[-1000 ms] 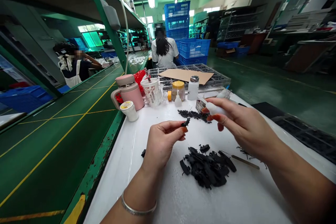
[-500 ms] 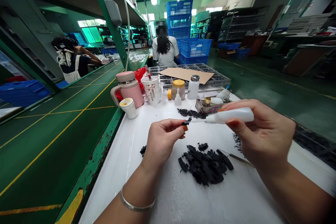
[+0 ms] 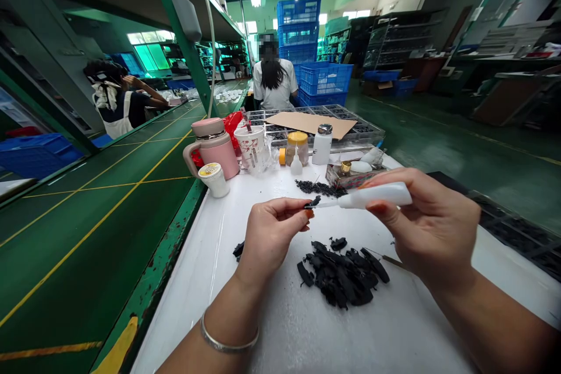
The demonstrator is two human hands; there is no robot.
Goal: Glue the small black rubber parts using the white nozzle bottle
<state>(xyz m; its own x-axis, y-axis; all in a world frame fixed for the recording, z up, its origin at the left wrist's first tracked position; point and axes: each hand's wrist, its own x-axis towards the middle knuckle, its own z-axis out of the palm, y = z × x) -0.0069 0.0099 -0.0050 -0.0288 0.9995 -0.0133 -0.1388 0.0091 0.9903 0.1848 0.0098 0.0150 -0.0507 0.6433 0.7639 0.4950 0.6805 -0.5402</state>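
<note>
Between the thumb and fingers of my left hand [image 3: 274,231] is a small black piece [image 3: 313,203], which looks like fabric. My right hand [image 3: 433,222] grips a white squeeze bottle [image 3: 377,194] on its side, and its thin nozzle points left, with the tip at the black piece. I cannot tell whether any liquid comes out. Below the hands, a pile of similar black pieces [image 3: 342,274] lies on the white tabletop [image 3: 272,327]. Small black parts [image 3: 319,188] are strewn beyond the bottle. A thin metal tool [image 3: 392,260] lies partly hidden under my right hand.
At the back of the table stand a pink mug [image 3: 217,146], a paper cup [image 3: 253,146], a white tub [image 3: 214,180], a yellow-lidded jar [image 3: 297,148] and a white pump bottle [image 3: 322,145]. A green conveyor [image 3: 109,204] runs along the left. Two people sit further off.
My right hand has moved a little to the left with the squeeze bottle, bringing its nozzle further over the black piece. My left hand has stayed nearly still.
</note>
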